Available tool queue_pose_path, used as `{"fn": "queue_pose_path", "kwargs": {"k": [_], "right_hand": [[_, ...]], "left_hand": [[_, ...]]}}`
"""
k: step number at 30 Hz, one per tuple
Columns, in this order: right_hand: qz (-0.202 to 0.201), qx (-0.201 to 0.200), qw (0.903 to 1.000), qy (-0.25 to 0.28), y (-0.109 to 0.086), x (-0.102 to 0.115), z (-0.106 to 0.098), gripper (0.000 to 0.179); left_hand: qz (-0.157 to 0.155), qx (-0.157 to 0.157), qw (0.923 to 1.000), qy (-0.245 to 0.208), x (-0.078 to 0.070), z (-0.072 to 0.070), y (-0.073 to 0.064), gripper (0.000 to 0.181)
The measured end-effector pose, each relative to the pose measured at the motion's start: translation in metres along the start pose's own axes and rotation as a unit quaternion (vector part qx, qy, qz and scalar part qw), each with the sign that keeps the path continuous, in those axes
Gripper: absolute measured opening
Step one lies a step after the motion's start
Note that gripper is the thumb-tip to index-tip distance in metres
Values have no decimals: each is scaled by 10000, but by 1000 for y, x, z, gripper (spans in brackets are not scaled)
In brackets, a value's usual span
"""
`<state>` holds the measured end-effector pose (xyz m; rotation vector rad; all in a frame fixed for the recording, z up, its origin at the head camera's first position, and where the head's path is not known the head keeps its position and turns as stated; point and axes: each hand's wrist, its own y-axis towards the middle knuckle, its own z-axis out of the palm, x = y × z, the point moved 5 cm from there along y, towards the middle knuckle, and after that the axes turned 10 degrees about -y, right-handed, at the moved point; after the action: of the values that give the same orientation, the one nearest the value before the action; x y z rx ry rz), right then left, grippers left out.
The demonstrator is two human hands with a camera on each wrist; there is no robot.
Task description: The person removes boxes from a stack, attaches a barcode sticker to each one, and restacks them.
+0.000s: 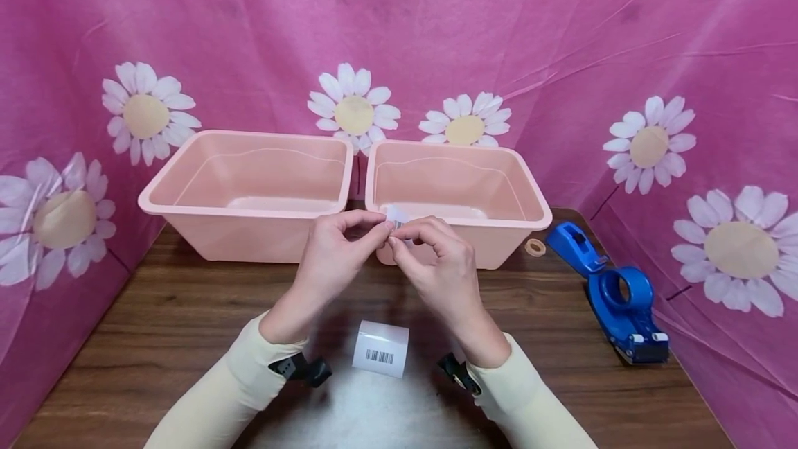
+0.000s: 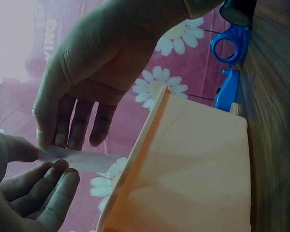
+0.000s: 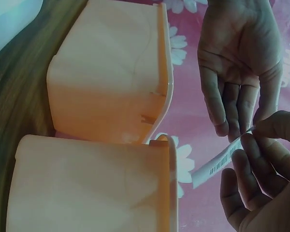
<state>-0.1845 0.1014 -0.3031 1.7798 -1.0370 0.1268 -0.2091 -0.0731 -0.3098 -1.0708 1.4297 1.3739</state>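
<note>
Pinching a white barcode-printed paper strip in left hand and right hand, between fingertips, jutting toward the right pink rectangular plastic tub.

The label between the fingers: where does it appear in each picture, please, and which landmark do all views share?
Head: label almost at the centre.
Left wrist: label in the lower left, pale, no barcode visible.
Right wrist: label right of centre, below the middle, barcode showing.
Shared landmark: right tub, right of centre in head, lower right in left wrist, lower left in right wrist.
</note>
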Motion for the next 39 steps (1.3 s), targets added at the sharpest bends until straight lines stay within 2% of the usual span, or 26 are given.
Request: {"fn": "queue_pose_path", "kwargs": {"k": [11,15,17,21,24,27,33,39], "right_hand": [[-276,-150,9995,-15,-1,5,-3,9],[-260,-267,9993,-99,2,2,-8,8],[-58,-308,9995,-104,4,-3,-12,7],[822,-359,9959,135,9,-15,-20,9],[1553,-377,9856,559,11,-26,-24,11],[2028,-282,9742,945,13,-33,-28,16],[2527,95,9542,1597,16,-41,-30,20],[2745,447,9381,2063,16,-44,-23,20]], "left_hand": [[71,-125,9999,-63,0,-4,1,14],[111,-131,9998,-71,-1,-6,2,15],[98,-142,9998,-97,-1,-7,3,15],[7,-171,9995,-282,-2,-11,4,16],[-96,-171,9986,-488,-3,-13,4,16],[-152,-200,9974,-677,-4,-16,4,17],[-62,-397,9958,-828,-8,-21,5,18],[-36,-426,9946,-949,-10,-20,4,19]]}}
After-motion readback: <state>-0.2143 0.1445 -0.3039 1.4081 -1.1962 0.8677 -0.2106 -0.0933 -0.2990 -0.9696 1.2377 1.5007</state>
